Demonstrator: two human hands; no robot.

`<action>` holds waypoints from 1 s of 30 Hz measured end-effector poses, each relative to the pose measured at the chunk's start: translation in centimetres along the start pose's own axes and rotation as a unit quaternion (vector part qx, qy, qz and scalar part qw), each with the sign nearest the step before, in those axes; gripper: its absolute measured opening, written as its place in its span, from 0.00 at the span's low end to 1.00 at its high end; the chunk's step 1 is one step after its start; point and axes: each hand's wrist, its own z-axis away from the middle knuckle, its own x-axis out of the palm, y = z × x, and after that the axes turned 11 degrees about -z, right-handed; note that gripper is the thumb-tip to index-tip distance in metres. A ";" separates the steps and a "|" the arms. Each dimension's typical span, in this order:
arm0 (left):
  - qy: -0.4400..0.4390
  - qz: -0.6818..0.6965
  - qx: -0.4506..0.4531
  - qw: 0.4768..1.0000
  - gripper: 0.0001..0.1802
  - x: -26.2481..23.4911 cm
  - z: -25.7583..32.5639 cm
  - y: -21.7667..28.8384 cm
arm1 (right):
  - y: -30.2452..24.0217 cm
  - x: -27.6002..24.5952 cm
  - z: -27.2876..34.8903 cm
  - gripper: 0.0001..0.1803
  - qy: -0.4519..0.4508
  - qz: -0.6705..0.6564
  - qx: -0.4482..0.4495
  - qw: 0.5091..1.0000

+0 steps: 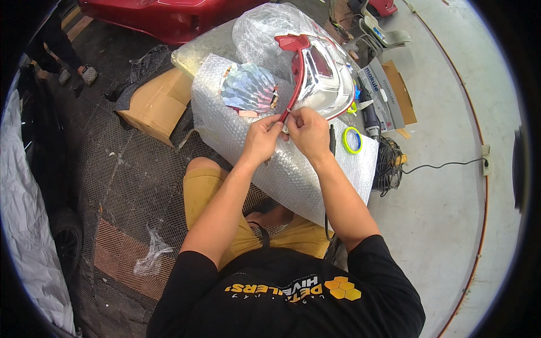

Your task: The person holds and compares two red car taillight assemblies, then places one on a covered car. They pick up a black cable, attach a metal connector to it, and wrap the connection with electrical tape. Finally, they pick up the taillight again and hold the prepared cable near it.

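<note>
A car light (326, 83) with a clear, chrome-looking lens and a red edge lies on bubble wrap (222, 121) in front of me. My left hand (262, 142) is closed at the light's near corner, thumb and finger pinching the red edge. Right beside it, my right hand (309, 135) is closed in a pinch at the same corner, its fingertips almost touching the left ones. Whether a thin strip or film is between the fingertips is too small to tell. A multicoloured cloth (249, 87) lies left of the light.
Right of the light are a yellow-green tape roll (352, 140), a heat-gun-like tool (369, 115) and an open box (394, 93). A coiled black cable (389, 166) lies on the floor. At left stands a cardboard box (158, 104); a red car panel (169, 19) is behind.
</note>
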 end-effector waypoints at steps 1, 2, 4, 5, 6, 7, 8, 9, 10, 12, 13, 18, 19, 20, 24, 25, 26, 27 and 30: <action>0.004 0.006 -0.001 1.000 0.18 0.0 -0.1 -0.3 | -0.1 0.0 0.1 0.06 -0.003 -0.002 0.000 1.000; 0.008 0.011 -0.001 1.000 0.18 0.0 -0.1 -0.6 | -0.2 0.1 0.3 0.06 -0.006 -0.005 0.000 1.000; 0.017 0.012 0.011 1.000 0.18 0.2 -0.1 -0.5 | -0.2 0.3 0.8 0.06 -0.004 -0.021 0.009 1.000; 0.021 0.013 0.017 1.000 0.18 0.2 0.0 -0.5 | -0.1 0.4 1.0 0.07 -0.002 -0.029 0.014 0.999; 0.023 0.004 0.017 1.000 0.18 0.2 0.0 -0.5 | 0.0 0.6 1.1 0.06 0.001 -0.030 0.008 1.000; 0.026 -0.004 0.017 1.000 0.19 0.2 0.0 -0.6 | 0.2 0.7 1.2 0.05 0.003 -0.030 0.003 1.000; 0.028 -0.013 0.016 0.999 0.19 0.2 0.1 -0.6 | 0.2 0.7 1.3 0.04 0.006 -0.031 -0.003 1.000; 0.028 -0.003 0.016 0.999 0.18 0.2 0.0 -0.8 | 0.2 0.7 1.3 0.05 0.003 -0.035 0.003 0.999; 0.029 0.007 0.017 0.999 0.17 0.2 -0.1 -1.0 | 0.1 0.6 1.3 0.05 0.001 -0.038 0.008 0.999; 0.051 -0.002 0.019 0.999 0.16 0.3 -0.2 -1.1 | 0.0 0.2 1.5 0.06 0.023 -0.085 0.042 0.995; 0.073 -0.021 0.022 0.997 0.15 0.1 0.1 -1.0 | 0.1 0.1 1.8 0.05 0.050 -0.127 0.070 0.988; 0.017 -0.082 0.062 0.995 0.13 2.0 4.0 3.7 | -0.9 -2.7 5.6 0.08 0.061 -0.349 0.190 0.916; 0.018 -0.083 0.089 0.992 0.13 2.7 5.1 4.5 | -1.6 -3.4 6.6 0.08 0.045 -0.346 0.190 0.918; 0.006 -0.104 0.108 0.989 0.12 3.0 5.9 4.6 | -2.3 -4.2 7.7 0.08 0.036 -0.357 0.212 0.909; -0.017 -0.137 0.106 0.985 0.11 5.0 8.9 5.3 | -2.8 -6.2 12.0 0.12 0.102 -0.514 0.239 0.818; -0.012 -0.123 0.109 0.986 0.10 5.8 9.6 5.1 | -2.5 -6.3 13.3 0.12 0.093 -0.513 0.251 0.816; -0.006 -0.108 0.111 0.988 0.10 6.7 9.9 5.2 | -2.0 -6.5 14.6 0.12 0.083 -0.512 0.262 0.813; 0.012 -0.140 0.127 0.982 0.10 7.0 10.3 5.6 | -1.9 -6.4 15.6 0.12 0.063 -0.518 0.270 0.809; 0.028 -0.189 0.163 0.968 0.10 9.0 10.9 6.4 | -3.9 -8.3 17.8 0.12 0.076 -0.489 0.242 0.834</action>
